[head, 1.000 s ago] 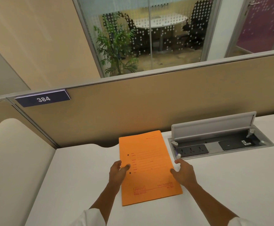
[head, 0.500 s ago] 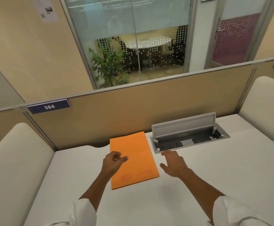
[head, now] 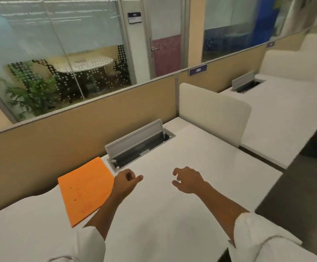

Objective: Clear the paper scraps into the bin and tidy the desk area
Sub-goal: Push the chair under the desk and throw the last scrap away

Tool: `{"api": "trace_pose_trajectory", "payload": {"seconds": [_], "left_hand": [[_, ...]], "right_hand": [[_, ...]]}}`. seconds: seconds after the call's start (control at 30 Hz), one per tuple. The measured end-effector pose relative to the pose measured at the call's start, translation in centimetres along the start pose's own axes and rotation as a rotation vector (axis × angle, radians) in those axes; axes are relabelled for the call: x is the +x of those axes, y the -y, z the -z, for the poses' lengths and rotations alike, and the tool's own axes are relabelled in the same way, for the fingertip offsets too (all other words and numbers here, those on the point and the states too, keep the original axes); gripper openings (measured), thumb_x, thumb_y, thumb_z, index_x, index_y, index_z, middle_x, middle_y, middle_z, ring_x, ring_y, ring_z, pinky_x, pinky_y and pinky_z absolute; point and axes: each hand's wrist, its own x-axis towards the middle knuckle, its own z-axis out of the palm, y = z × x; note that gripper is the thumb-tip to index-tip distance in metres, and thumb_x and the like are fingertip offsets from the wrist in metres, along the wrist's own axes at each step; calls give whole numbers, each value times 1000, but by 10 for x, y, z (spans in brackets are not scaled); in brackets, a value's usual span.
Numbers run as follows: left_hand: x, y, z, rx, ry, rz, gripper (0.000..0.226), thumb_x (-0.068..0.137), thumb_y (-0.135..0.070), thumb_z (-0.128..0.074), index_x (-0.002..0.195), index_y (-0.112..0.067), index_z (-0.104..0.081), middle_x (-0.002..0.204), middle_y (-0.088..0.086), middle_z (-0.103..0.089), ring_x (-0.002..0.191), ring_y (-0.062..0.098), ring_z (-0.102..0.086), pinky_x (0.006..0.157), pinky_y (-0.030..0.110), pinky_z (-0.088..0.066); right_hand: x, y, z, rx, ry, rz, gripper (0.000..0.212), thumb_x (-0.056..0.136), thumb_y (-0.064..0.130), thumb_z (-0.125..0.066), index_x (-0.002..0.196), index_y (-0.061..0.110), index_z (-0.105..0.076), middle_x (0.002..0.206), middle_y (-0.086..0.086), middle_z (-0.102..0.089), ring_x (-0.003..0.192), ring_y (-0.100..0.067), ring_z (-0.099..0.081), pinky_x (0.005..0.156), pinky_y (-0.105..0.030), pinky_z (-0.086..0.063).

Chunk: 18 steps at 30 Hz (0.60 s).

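Note:
An orange folder [head: 86, 188] lies flat on the white desk [head: 201, 159], near the beige partition. My left hand [head: 126, 183] hovers just right of the folder with its fingers loosely curled and holds nothing. My right hand [head: 187, 179] hangs over bare desk further right, its fingers relaxed and empty. No paper scraps and no bin are in view.
An open grey power socket box [head: 138, 143] is sunk into the desk behind my hands. A beige partition [head: 78, 133] runs along the back. A white divider [head: 214, 112] stands at the right, with a neighbouring desk [head: 286, 114] beyond it. Dark floor [head: 295, 201] lies right of the desk edge.
Both hands have come off the orange folder, which stays on the desk. My view has swung to the right, bringing the divider and the neighbouring desk into sight.

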Motion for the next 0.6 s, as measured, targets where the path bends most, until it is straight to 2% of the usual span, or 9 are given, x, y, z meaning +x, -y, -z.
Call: {"api": "trace_pose_trajectory", "payload": {"seconds": [0.1, 0.27, 0.37, 0.47, 0.6], "left_hand": [[-30, -18, -61, 32, 131, -37, 32, 79, -29, -81, 68, -10, -58, 54, 3, -53, 48, 15, -44, 51, 26, -37], [-95, -52, -164, 71, 386, -79, 38, 79, -34, -82, 64, -9, -58, 38, -2, -49, 34, 10, -41, 42, 19, -36], [-141, -84, -231, 103, 506, -154, 39, 77, -39, -82, 61, -13, -59, 45, -5, -50, 44, 10, -46, 53, 23, -38], [-180, -112, -282, 109, 566, -222, 36, 76, -41, -82, 60, -16, -62, 53, -4, -59, 54, 13, -56, 60, 25, -44], [-230, -144, -340, 80, 666, -266, 33, 78, -42, -80, 72, -13, -67, 69, 3, -70, 68, 20, -67, 64, 31, -55]], "right_hand": [[-74, -61, 0, 20, -32, -144, 40, 94, 49, -54, 128, 28, -54, 116, 5, -69, 113, -21, -61, 93, -34, -47], [-211, -148, 4, 24, -24, -374, 44, 95, 48, -52, 132, 24, -53, 121, -3, -66, 108, -26, -64, 94, -43, -53], [-300, -196, 14, 38, -71, -542, 43, 93, 47, -56, 129, 24, -56, 116, -2, -68, 105, -24, -65, 91, -44, -55], [-373, -230, 24, 25, -111, -670, 40, 91, 48, -58, 124, 26, -57, 111, 0, -69, 103, -23, -65, 89, -43, -55], [-458, -271, 32, 12, -189, -805, 39, 90, 47, -59, 124, 26, -58, 109, 3, -70, 104, -22, -65, 86, -40, -55]]}}
